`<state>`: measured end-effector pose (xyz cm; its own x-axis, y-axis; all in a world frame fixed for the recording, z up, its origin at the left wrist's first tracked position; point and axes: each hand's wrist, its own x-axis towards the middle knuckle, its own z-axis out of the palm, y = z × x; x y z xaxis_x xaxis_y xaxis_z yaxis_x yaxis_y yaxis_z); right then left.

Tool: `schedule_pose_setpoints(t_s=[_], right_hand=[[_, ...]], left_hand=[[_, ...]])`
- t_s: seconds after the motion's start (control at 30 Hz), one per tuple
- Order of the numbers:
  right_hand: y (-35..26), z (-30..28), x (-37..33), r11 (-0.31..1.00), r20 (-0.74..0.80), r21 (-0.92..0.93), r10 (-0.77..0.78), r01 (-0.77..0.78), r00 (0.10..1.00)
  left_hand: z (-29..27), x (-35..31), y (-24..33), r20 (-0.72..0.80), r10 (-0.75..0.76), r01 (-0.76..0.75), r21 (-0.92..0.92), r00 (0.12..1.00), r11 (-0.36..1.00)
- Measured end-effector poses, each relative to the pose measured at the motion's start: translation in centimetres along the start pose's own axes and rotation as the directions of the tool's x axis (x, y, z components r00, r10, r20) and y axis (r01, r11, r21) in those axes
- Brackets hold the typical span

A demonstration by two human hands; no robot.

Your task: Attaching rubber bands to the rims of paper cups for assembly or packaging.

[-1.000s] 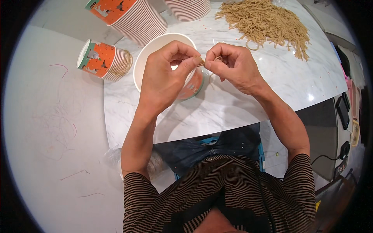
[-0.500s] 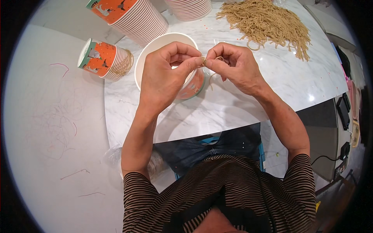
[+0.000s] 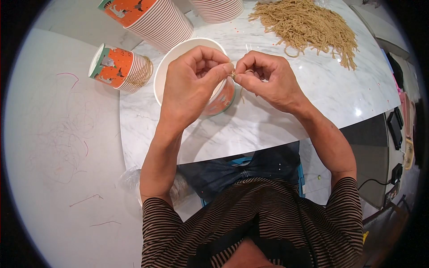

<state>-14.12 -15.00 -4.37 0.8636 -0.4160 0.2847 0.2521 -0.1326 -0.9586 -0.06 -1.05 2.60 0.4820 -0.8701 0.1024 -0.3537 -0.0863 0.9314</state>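
My left hand and my right hand meet fingertip to fingertip above the marble-patterned table. Both are closed in a pinch on a thin tan string, part of which hangs below the right fingers. What exactly sits between the fingertips is small and partly covered. Beneath and behind my left hand stands a large paper cup with a white inside and an orange printed outer wall. My left hand covers part of its mouth.
A heap of tan strings lies at the back right of the table. Stacked orange paper cups, more stacked cups and a smaller stack wound with string stand at the back and left. A wall borders the table's left.
My fingertips have shifted slightly, with the right fingers a little lower and closer around the string. Less of the string shows by my right hand. The cups and string heap stay put.
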Motion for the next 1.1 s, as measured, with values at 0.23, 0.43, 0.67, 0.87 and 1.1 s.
schedule_pose_setpoints(t_s=[0.23,0.43,0.67,0.87,1.1], right_hand=[[0.0,0.2,0.0,0.999,-0.092,0.044,-0.001,0.005,0.996],[0.2,0.2,0.0,0.999,-0.092,0.042,-0.002,0.006,0.996],[0.2,0.2,0.0,0.999,-0.104,0.042,0.004,0.0,0.995],[0.3,0.1,0.0,0.999,-0.098,0.051,0.015,-0.01,0.995],[0.4,0.0,0.0,0.993,-0.068,0.114,0.016,-0.009,0.998]], left_hand=[[-0.4,0.1,-0.4,-0.006,0.043,-0.043,0.014,0.999,0.999],[0.0,-0.6,0.1,-0.029,0.084,-0.08,0.132,0.996,0.988],[0.4,-0.8,-0.2,0.021,0.323,-0.301,0.422,0.946,0.855],[0.2,-0.8,0.8,0.055,0.082,-0.093,0.235,0.995,0.967],[-0.2,-0.4,0.1,0.084,0.065,-0.073,0.101,0.994,0.992]])
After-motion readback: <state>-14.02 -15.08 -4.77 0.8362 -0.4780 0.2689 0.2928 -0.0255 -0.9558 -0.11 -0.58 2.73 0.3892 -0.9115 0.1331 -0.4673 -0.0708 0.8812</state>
